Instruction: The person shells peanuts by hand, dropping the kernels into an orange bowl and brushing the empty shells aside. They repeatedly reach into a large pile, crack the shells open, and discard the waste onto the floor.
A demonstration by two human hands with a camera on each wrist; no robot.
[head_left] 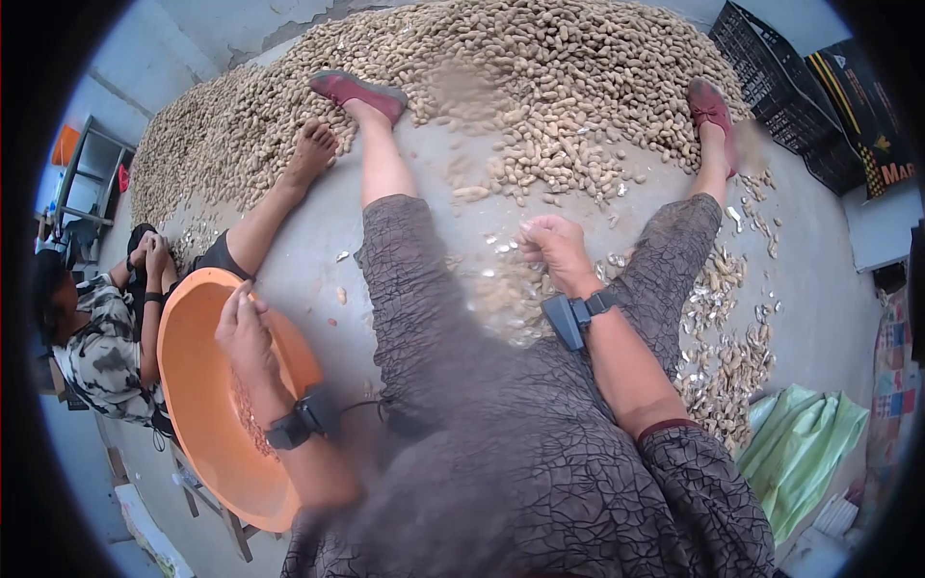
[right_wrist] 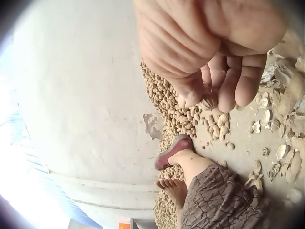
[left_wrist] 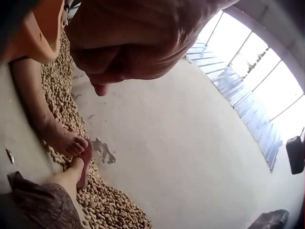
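Note:
My right hand (head_left: pixel 559 252) is raised above the floor between the legs; in the right wrist view its thumb and fingertips pinch a peanut (right_wrist: pixel 208 101). Curled fingers show on my left hand (head_left: pixel 249 337), which is over an orange basin (head_left: pixel 183 328); nothing is visible in its grip. Reddish kernels (head_left: pixel 249 414) lie inside the basin. In the left wrist view, the left hand (left_wrist: pixel 138 43) has its fingers folded inward, their inner side hidden. A large heap of unshelled peanuts (head_left: pixel 578 58) spreads beyond the feet.
Empty shells and peanuts (head_left: pixel 723 376) lie right of the legs, near a green sack (head_left: pixel 805 448). Another person (head_left: pixel 106 328) sits at the left behind the basin, one bare foot (head_left: pixel 313 149) by the heap. A black crate (head_left: pixel 780 91) stands at the back right.

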